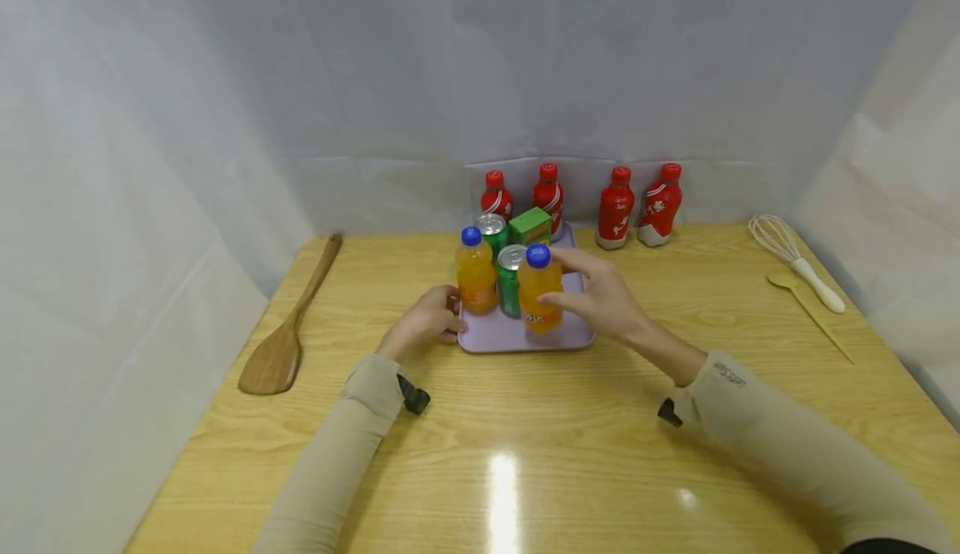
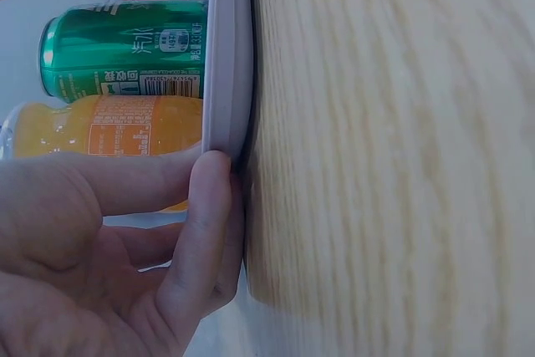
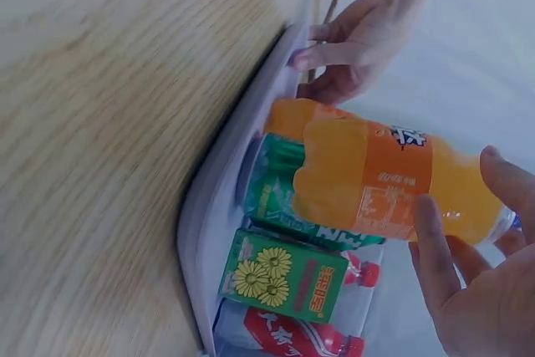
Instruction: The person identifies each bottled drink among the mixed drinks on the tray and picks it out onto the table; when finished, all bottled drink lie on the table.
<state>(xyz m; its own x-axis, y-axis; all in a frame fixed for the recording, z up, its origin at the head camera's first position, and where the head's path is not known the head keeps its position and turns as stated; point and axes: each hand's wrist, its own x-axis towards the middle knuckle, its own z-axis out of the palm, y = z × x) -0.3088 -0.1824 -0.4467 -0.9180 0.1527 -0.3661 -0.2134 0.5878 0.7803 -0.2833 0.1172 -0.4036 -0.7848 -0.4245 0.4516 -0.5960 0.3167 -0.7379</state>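
Note:
My right hand grips an orange soda bottle with a blue cap near its top. In the right wrist view its base is held off the lilac tray. With thumb and fingers, my left hand pinches the tray's rim at its left front corner. On the tray, a second orange soda bottle stands upright at the left. Beside it are two green soda cans, one in front and one behind. A green drink carton and two red-labelled bottles stand farther back.
Two more red-labelled bottles stand on the table right of the tray, near the white backdrop. A wooden turner lies at the left. At the right lie a whisk and a wooden spoon.

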